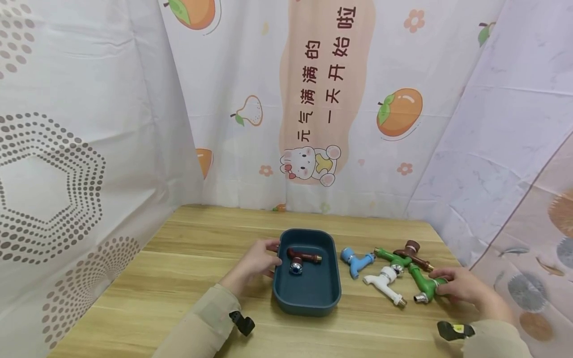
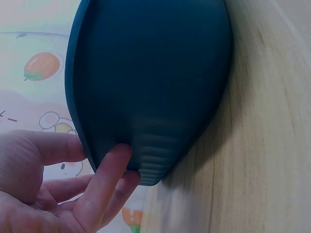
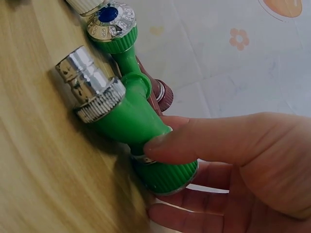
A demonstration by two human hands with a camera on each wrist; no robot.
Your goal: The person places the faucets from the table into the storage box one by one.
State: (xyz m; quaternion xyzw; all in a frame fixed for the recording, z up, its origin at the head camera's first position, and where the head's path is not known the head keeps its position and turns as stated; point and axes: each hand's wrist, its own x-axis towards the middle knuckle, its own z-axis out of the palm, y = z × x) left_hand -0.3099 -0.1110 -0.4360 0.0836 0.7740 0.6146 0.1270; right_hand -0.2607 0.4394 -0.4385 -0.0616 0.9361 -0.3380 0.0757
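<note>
A dark teal plastic bin (image 1: 307,309) stands on the wooden table, with one dark red faucet (image 1: 304,256) lying inside. My left hand (image 1: 256,259) holds the bin's left side; in the left wrist view, the thumb meets the rim and fingertips (image 2: 121,153) touch the outer wall. At the right, my right hand (image 1: 463,287) grips a green faucet (image 1: 427,284) with a silver spout. Its thumb lies across the green body (image 3: 133,116) in the right wrist view, and the other fingers are partly hidden around the ribbed handle.
Between the bin and my right hand lie a blue faucet (image 1: 356,261), a white faucet (image 1: 385,284), another green faucet (image 1: 394,259) and a dark red faucet (image 1: 414,253), close together. Printed curtains (image 1: 250,149) hang around the table (image 1: 201,238).
</note>
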